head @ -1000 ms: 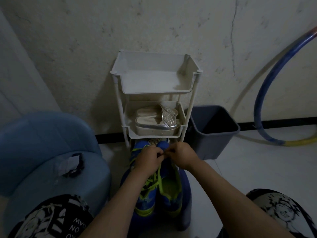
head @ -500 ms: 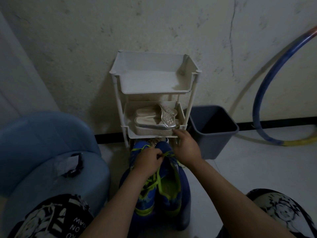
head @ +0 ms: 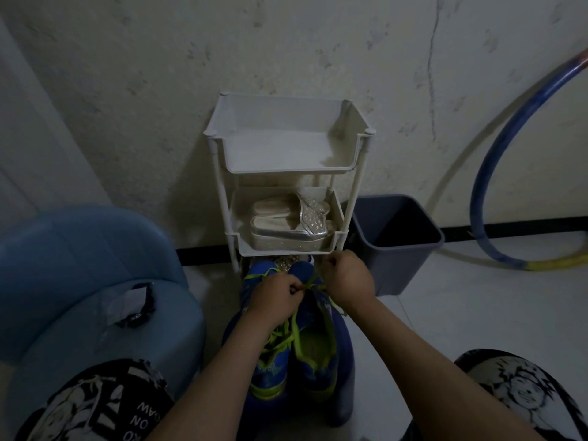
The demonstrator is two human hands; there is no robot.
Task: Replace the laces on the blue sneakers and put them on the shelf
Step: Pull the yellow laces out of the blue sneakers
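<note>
Both my hands are curled tight: my left hand (head: pixel 276 297) pinches the flat neon-green laces (head: pixel 294 327), and my right hand (head: pixel 348 283), just beside it, grips another strand, which runs thin between my two fists. The blue sneakers (head: pixel 313 351) lie side by side under my hands, toes pointing away, their linings yellow-green. Just beyond my knuckles stands the white plastic shelf (head: pixel 286 168), its trays rimmed; glittery silver sandals (head: pixel 280 226) fill the middle one. A dark square bin (head: pixel 401 268) sits right of my right hand.

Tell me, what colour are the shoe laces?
The laces are bright yellow-green, seen best in the head view.
</note>
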